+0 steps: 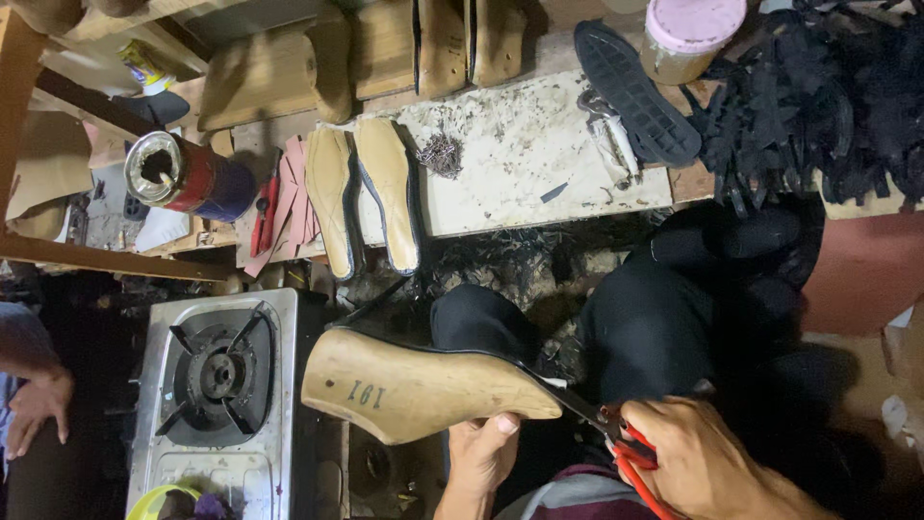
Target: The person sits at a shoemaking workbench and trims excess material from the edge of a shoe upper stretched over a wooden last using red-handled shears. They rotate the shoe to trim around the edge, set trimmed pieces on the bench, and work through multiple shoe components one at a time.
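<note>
While the wooden shoe last (423, 385) lies on its side low in the middle of the view, above the person's dark-trousered knees, the left hand (481, 453) holds it from below, thumb pressed up against its underside near the pointed toe and the fingers hidden behind it. The right hand (698, 462) is closed around the red handles of a pair of pliers (616, 433), whose dark nose reaches left to the toe tip, where a thin black edge of material runs along the last's upper side; whether the nose actually grips that edge cannot be told. The last is pale, smooth wood, rounded at the heel end on the left and tapering to a narrow point on the right, with dark stamped marks near the heel. Just left of it sits a single-burner gas stove (217, 376) with a steel top. Farther up, a worn white work board (529, 159) carries a small heap of tacks (441, 154), and two tan insoles (371, 197) lie side by side at its left edge. A red tin can (183, 173) lies tipped on its side, its open mouth dark inside. A black rubber sole (635, 91) rests beside a jar with a pink lid (688, 34), contents unseen, and black scraps (818, 96) pile at upper right. Another person's hand (34, 409) rests at the far left edge.
</note>
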Demonstrator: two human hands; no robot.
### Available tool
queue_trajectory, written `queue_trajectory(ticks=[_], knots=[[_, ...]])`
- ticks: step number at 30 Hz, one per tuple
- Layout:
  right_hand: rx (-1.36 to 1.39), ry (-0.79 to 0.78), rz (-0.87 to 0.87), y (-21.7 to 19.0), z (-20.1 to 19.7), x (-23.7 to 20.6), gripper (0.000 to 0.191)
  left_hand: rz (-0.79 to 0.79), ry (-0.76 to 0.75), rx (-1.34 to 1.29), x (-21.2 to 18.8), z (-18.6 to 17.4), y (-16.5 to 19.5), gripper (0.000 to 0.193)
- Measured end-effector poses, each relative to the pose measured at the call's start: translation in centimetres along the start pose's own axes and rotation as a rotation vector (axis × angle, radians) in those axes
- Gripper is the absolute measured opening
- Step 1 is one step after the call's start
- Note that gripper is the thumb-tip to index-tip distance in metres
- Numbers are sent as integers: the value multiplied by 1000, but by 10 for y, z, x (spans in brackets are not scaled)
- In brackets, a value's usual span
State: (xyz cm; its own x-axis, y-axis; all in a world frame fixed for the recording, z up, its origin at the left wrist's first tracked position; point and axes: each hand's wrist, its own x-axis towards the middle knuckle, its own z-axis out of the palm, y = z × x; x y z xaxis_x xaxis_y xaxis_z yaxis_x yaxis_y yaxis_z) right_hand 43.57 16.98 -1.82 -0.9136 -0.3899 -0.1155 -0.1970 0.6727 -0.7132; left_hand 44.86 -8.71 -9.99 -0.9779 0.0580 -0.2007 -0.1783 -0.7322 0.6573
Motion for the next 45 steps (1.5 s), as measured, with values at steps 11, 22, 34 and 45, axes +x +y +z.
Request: queue_trajectory(ticks=[11,22,34,45], knots=[[205,-225,314,-5,2,4,31,79,-4,2,6,2,11,50],[49,-14,75,-26,16,24,36,125,53,-184,19,49,27,47],[23,57,90,-20,15,25,29,118,22,-160,14,37,24,48],[-482,280,241,4,-56,156,43,-15,128,484,14,16,13,45]])
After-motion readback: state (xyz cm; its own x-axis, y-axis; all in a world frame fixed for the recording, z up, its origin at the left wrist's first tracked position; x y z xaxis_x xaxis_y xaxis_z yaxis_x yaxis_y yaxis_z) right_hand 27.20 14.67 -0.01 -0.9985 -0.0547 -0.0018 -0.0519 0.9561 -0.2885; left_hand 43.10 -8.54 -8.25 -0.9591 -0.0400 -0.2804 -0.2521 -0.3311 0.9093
